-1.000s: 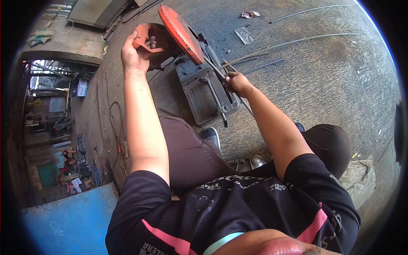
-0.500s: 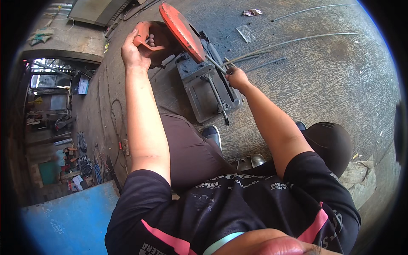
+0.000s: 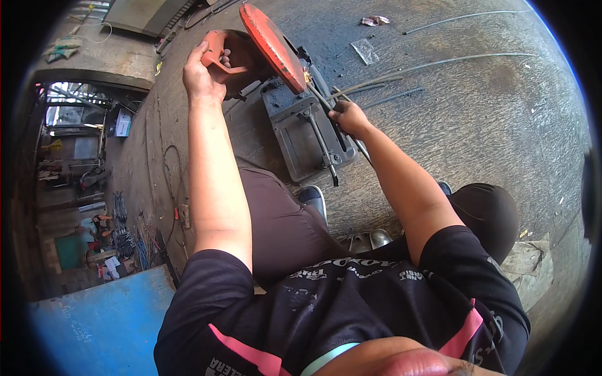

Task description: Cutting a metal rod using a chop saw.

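Note:
My left hand is wrapped round the orange D-shaped handle of a cut-off saw, with its fingertips showing through the loop. The saw's round orange blade guard tilts over a dark metal base with a clamp screw on it. My right hand is closed on a thin metal rod beside the base. That rod runs from under the guard, through the hand, and out below it. A small yellow-orange glow shows at the guard's lower edge. The cutting disc itself is hidden.
Long thin rods lie on the worn floor to the right, with a short dark bar nearer the saw. A clear plastic scrap and a crumpled wrapper lie farther off. A blue panel stands at lower left. A cable trails left.
A yellow-orange glow has appeared by the guard's lower edge. My right hand has shifted slightly left, and more of the rod shows below it. My left hand stays on the handle.

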Motion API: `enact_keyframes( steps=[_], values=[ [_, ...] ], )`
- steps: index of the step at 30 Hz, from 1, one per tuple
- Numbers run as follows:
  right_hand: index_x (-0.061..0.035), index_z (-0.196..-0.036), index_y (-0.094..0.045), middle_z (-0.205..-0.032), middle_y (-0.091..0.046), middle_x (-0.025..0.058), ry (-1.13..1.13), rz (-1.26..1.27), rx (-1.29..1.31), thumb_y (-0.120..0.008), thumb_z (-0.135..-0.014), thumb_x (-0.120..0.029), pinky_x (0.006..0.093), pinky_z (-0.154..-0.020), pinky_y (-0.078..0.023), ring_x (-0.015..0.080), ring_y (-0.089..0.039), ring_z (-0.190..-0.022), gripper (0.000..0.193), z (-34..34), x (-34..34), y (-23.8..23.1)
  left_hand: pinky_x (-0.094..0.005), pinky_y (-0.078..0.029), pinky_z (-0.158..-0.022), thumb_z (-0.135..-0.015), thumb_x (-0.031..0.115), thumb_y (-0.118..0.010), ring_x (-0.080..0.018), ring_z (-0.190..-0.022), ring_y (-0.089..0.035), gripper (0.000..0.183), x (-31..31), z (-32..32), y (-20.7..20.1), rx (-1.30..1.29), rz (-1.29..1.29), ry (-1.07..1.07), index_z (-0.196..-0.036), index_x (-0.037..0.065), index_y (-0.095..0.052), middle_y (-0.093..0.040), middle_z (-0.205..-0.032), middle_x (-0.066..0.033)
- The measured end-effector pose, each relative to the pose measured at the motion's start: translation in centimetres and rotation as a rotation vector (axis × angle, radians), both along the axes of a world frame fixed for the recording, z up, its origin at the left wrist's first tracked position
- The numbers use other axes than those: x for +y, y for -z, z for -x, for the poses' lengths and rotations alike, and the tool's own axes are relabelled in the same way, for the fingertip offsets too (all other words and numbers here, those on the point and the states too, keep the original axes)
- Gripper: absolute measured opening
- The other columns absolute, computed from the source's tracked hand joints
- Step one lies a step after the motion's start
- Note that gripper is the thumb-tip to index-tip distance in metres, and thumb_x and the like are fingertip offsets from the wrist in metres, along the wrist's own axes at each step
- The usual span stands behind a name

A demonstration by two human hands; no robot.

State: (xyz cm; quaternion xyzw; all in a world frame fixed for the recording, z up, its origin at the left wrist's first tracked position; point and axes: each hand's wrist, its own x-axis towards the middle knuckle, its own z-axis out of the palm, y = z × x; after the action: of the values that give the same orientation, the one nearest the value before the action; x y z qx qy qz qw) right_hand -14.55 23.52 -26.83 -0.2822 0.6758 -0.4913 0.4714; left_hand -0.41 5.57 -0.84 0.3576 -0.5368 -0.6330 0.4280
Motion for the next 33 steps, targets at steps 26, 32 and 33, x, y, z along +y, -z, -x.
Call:
enact_keyframes(
  steps=[26, 32, 33],
  values=[
    [-0.0028, -0.096, -0.053, -0.068, -0.048, 0.0049, -0.167, 0.113, -0.709, -0.045, -0.098, -0.024, 0.0312, -0.049, -0.04, 0.0164, -0.048, -0.058, 0.022, -0.1, 0.9, 0.7, -0.0307, -0.048, -0.066, -0.088, 0.028, -0.053, -0.0238, -0.075, -0.058, 0.045, 0.3, 0.6, 0.0, -0.009, 0.007, -0.018, -0.117, -0.006, -0.05, -0.061, -0.091, -0.0206],
    [-0.0022, -0.095, -0.052, -0.069, -0.05, 0.0061, -0.087, 0.136, -0.675, -0.048, -0.097, -0.022, 0.0304, -0.046, -0.04, 0.0166, -0.048, -0.054, 0.021, -0.2, 0.5, 2.0, -0.031, -0.048, -0.067, -0.087, 0.028, -0.054, -0.0247, -0.077, -0.059, 0.046, 0.4, 0.7, -0.1, -0.008, 0.034, 0.012, -0.118, -0.006, -0.05, -0.06, -0.093, -0.0209],
    [-0.002, -0.095, -0.052, -0.07, -0.052, 0.0062, -0.031, 0.136, -0.635, -0.051, -0.096, -0.023, 0.0296, -0.044, -0.039, 0.016, -0.049, -0.052, 0.021, -0.3, 0.4, 2.1, -0.031, -0.048, -0.067, -0.087, 0.029, -0.053, -0.0247, -0.077, -0.059, 0.046, 0.3, 0.7, 0.0, -0.007, 0.025, 0.012, -0.118, -0.006, -0.051, -0.06, -0.093, -0.0209]
  ],
)
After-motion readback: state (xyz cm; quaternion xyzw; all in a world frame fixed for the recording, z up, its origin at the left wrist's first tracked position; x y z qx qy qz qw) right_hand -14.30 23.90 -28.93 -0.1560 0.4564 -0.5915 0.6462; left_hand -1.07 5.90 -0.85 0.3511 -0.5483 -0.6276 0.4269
